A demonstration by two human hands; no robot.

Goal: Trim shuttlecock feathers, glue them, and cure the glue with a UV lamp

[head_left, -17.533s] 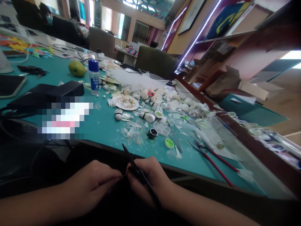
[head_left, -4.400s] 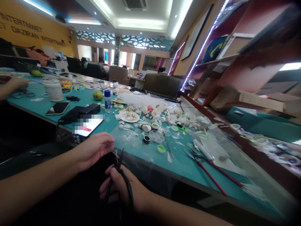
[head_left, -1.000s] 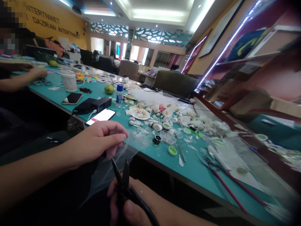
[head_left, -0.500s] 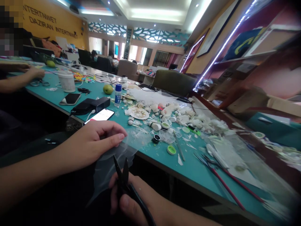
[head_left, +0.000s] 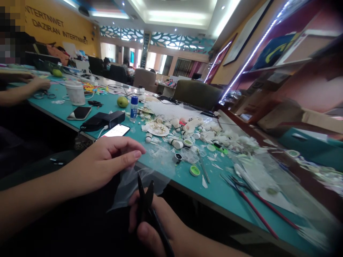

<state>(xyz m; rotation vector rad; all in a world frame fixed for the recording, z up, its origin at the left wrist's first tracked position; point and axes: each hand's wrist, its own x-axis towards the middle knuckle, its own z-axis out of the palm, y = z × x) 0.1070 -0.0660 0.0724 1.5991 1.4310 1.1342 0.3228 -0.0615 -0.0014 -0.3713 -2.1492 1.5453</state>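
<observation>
The black pot (head_left: 177, 159) on the table (head_left: 186, 185) serves as landmark. The black scissors (head_left: 146, 204) are held in the right hand (head_left: 167, 215), nearer the viewer than the pot and to its left; the blades are parted in a narrow V, tips upward. The left hand (head_left: 111, 159) is held left of the pot, with fingers curled and only a narrow gap left to the thumb. A clear film (head_left: 128, 190) is spread below the left hand and beside the blades, left of the pot; whether it is pinched cannot be told. Compared with half a second earlier, film and scissors have been shifted toward the pot, while the left hand is kept nearly in place. This is judged to be a repositioning rather than a cut. Shuttlecocks (head_left: 176, 143) are strewn beyond the pot.
</observation>
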